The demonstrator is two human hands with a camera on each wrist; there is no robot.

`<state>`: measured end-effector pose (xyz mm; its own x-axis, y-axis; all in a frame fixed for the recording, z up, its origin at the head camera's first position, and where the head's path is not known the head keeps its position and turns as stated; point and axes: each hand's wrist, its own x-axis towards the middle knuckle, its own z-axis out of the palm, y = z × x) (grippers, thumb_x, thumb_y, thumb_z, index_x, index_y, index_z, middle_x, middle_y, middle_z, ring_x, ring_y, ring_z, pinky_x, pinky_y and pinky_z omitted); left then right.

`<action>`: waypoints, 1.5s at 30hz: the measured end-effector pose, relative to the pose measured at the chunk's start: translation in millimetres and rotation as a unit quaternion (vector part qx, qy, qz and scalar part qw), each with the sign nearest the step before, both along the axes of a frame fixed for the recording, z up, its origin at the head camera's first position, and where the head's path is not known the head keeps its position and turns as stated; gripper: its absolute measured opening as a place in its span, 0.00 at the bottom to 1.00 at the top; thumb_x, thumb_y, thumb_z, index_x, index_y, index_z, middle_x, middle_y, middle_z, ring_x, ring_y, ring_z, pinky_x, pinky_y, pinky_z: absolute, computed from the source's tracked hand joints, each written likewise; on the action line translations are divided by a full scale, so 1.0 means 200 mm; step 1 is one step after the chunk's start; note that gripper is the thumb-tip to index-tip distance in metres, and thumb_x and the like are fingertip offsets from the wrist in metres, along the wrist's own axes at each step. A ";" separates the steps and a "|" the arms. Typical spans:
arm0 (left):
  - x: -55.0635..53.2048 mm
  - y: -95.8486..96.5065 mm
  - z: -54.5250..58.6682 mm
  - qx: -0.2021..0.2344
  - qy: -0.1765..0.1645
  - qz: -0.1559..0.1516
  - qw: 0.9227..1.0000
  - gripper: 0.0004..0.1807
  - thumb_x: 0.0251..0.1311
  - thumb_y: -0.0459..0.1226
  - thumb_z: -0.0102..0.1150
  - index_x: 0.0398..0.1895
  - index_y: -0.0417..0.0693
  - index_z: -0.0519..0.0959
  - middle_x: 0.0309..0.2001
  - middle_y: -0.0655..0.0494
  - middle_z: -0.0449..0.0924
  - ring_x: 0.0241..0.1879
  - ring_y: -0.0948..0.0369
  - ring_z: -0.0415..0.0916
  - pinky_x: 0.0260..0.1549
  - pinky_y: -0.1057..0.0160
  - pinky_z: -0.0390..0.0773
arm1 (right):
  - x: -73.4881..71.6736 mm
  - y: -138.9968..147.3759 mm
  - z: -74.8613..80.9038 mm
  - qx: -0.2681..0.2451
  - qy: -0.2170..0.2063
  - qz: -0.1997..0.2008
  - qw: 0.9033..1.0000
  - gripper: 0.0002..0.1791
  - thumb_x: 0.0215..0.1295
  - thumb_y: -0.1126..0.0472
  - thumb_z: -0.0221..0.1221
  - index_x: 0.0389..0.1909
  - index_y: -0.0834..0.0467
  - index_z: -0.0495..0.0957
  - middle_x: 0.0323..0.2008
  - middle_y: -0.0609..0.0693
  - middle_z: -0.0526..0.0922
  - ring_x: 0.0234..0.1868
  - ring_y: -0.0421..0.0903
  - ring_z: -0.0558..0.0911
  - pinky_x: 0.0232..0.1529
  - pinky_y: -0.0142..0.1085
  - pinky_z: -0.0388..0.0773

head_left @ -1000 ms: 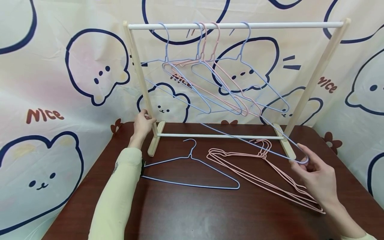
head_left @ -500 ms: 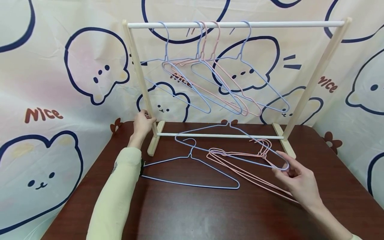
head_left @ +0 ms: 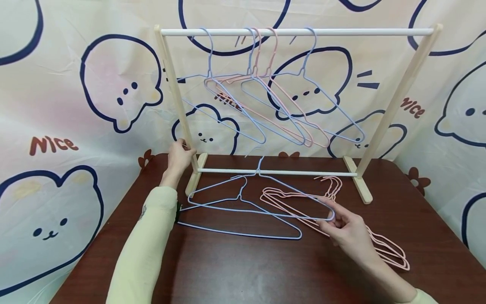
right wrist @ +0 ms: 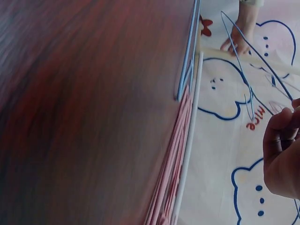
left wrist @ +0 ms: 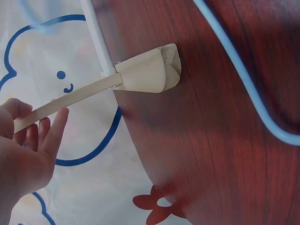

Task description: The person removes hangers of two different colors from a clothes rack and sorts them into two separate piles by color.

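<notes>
My left hand (head_left: pixel 180 159) grips the left wooden post (head_left: pixel 175 93) of a small clothes rack, low down. In the left wrist view its fingers curl about that post (left wrist: pixel 79 95), above the rack's foot (left wrist: pixel 145 72). My right hand (head_left: pixel 349 230) pinches the right end of a blue clothes hanger (head_left: pixel 259 172), which is raised with its hook upward. Behind it in the head view lies a second blue hanger (head_left: pixel 265 237), flat on the table. Several pink hangers (head_left: pixel 392 255) lie stacked partly behind my right hand.
From the white top rail (head_left: pixel 360 32) hang blue hangers (head_left: pixel 343 112) and pink hangers (head_left: pixel 288 96), some overlapping. A lower white rail (head_left: pixel 228 171) joins the rack's feet. The dark wooden table (head_left: pixel 243 274) reaches back to a printed cloth (head_left: pixel 49 101).
My right hand has moved left and lower with the blue hanger, whose hook has turned upward. The left hand keeps its grip on the post.
</notes>
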<state>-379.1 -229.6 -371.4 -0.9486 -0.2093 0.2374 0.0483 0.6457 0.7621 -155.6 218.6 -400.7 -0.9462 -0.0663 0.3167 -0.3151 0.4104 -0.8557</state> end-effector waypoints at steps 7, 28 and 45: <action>-0.01 -0.01 -0.01 -0.005 0.000 -0.008 1.000 0.18 0.64 0.33 0.52 0.53 0.31 0.72 0.48 0.33 0.76 0.49 0.41 0.78 0.48 0.46 0.80 | -0.04 -0.09 -0.04 -0.020 -0.019 0.032 0.999 0.27 0.61 0.67 0.66 0.62 0.56 0.75 0.17 0.40 0.70 0.09 0.34 0.67 0.08 0.33 0.67; 0.01 0.01 0.00 0.002 -0.003 -0.001 1.000 0.19 0.63 0.33 0.53 0.56 0.32 0.71 0.51 0.33 0.78 0.50 0.41 0.80 0.49 0.46 0.81 | -0.15 -0.16 -0.16 0.094 -0.161 0.115 0.976 0.29 0.63 0.53 0.66 0.64 0.56 0.73 0.23 0.49 0.73 0.11 0.41 0.71 0.12 0.34 0.72; 0.01 0.01 -0.01 -0.006 -0.002 -0.003 1.000 0.19 0.64 0.34 0.53 0.55 0.33 0.70 0.51 0.32 0.78 0.49 0.40 0.80 0.48 0.45 0.82 | -0.17 -0.12 -0.11 0.258 -0.141 0.108 0.950 0.26 0.67 0.51 0.61 0.65 0.52 0.71 0.19 0.41 0.76 0.14 0.41 0.74 0.14 0.35 0.70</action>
<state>-376.8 -227.7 -372.6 -0.9508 -0.2003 0.2364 0.0494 0.6551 0.7540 -189.8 194.2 -422.6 -0.9351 -0.3465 -0.0741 -0.2288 0.7502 -0.6204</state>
